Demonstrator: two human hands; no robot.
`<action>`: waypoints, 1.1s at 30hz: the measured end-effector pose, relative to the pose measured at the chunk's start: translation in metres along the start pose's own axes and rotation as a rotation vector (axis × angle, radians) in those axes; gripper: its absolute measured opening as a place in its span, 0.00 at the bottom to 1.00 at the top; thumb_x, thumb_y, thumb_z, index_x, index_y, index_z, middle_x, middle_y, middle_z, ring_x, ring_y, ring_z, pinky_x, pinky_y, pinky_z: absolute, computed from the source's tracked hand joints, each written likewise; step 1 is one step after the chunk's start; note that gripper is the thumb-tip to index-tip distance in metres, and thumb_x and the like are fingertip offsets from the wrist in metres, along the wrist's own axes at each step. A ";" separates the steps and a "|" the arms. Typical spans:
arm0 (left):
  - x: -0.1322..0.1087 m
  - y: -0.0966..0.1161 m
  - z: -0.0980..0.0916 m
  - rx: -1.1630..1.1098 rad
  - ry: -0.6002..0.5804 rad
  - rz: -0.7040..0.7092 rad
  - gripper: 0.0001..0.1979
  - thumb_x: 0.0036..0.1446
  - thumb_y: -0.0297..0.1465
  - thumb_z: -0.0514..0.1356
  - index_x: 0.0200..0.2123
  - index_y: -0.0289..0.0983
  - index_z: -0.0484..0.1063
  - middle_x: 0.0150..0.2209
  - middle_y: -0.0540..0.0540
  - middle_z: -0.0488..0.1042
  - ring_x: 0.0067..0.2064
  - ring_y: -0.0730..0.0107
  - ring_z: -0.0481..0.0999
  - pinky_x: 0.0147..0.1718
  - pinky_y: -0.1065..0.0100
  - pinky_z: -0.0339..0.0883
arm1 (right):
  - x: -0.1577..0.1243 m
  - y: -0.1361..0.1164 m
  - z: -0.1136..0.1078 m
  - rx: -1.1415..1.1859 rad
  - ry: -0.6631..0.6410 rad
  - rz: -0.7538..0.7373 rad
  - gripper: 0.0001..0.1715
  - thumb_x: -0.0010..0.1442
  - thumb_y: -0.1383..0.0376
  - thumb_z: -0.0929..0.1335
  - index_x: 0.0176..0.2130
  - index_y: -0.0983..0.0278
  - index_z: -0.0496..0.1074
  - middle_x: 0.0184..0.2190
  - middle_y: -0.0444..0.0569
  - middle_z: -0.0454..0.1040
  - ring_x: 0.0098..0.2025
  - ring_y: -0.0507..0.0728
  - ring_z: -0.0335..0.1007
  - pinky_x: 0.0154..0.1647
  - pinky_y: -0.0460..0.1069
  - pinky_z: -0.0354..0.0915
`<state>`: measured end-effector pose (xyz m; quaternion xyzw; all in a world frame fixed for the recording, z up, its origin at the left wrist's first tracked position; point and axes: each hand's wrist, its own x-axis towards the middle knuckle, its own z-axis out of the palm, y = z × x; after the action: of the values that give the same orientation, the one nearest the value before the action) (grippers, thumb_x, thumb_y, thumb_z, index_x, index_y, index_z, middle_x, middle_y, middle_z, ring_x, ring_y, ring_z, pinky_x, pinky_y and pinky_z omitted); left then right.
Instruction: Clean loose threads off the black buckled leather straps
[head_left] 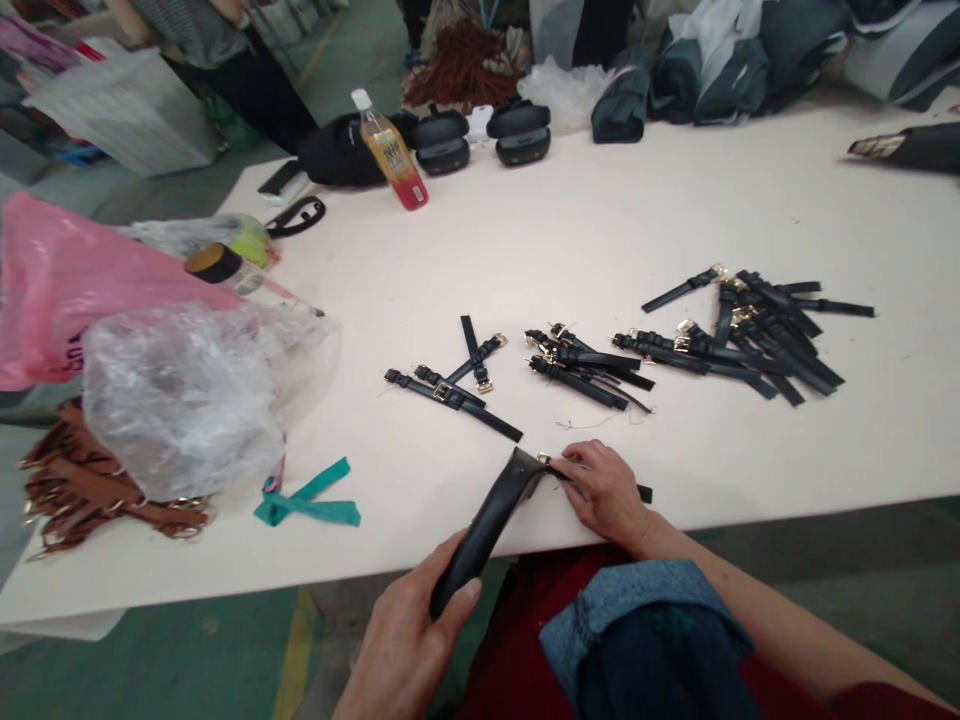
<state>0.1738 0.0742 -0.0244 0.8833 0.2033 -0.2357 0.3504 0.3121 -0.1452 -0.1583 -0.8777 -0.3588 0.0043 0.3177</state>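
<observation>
My left hand (407, 632) is closed around a wide black leather strap (486, 525), which slants up and right over the table's front edge. Against the strap's far end lies a small gold buckle (544, 460) on a short black buckle strap (644, 494). My right hand (602, 490) pinches that buckle strap, its fingers covering most of it; the tail shows past the wrist. Whether the two pieces are joined there I cannot tell. Just beyond my hands lie several loose black buckle straps (480, 410), and a denser pile of buckle straps (772, 335) is farther right.
On the left are a crumpled clear plastic bag (187, 390), a pink bag (82, 280), brown straps (97, 480) and a teal ribbon (319, 508). A drink bottle (391, 155) and black headphone-like items (517, 132) stand at the back. Dark rolls (720, 75) line the far edge.
</observation>
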 end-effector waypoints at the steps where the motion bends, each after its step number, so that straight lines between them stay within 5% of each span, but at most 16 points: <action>1: 0.000 0.001 0.000 -0.009 0.000 0.008 0.25 0.59 0.41 0.52 0.58 0.41 0.64 0.56 0.46 0.70 0.57 0.57 0.68 0.57 0.59 0.59 | 0.001 0.001 0.001 0.006 0.008 -0.023 0.16 0.57 0.69 0.67 0.46 0.61 0.73 0.42 0.51 0.71 0.42 0.60 0.62 0.42 0.54 0.61; 5: -0.001 0.006 0.000 -0.027 0.000 -0.010 0.25 0.59 0.40 0.52 0.58 0.40 0.65 0.54 0.45 0.71 0.55 0.57 0.70 0.54 0.60 0.62 | 0.007 0.001 0.003 0.023 0.005 -0.075 0.07 0.60 0.66 0.66 0.39 0.62 0.75 0.37 0.50 0.72 0.40 0.58 0.62 0.41 0.53 0.61; 11: -0.003 0.008 -0.001 -0.016 -0.004 -0.022 0.24 0.59 0.37 0.53 0.58 0.40 0.65 0.54 0.45 0.72 0.55 0.58 0.70 0.54 0.60 0.61 | 0.016 -0.002 0.000 0.028 -0.054 -0.004 0.11 0.64 0.65 0.63 0.32 0.62 0.73 0.33 0.49 0.71 0.38 0.57 0.64 0.39 0.51 0.61; 25: -0.010 0.016 0.008 0.005 -0.031 -0.034 0.24 0.60 0.38 0.50 0.58 0.40 0.63 0.53 0.45 0.72 0.54 0.59 0.71 0.56 0.58 0.60 | 0.017 -0.003 0.010 0.077 -0.002 0.157 0.15 0.66 0.61 0.62 0.33 0.62 0.73 0.30 0.47 0.69 0.35 0.54 0.66 0.37 0.48 0.60; 33: -0.011 0.025 0.017 0.079 -0.103 -0.053 0.30 0.60 0.38 0.47 0.64 0.33 0.54 0.59 0.39 0.65 0.60 0.57 0.65 0.59 0.56 0.56 | 0.020 -0.002 0.014 0.047 0.009 0.195 0.14 0.67 0.61 0.61 0.34 0.61 0.72 0.31 0.47 0.71 0.36 0.55 0.67 0.38 0.48 0.60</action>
<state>0.1732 0.0433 -0.0162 0.8775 0.1989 -0.2979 0.3189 0.3225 -0.1235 -0.1643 -0.9006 -0.2701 0.0396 0.3382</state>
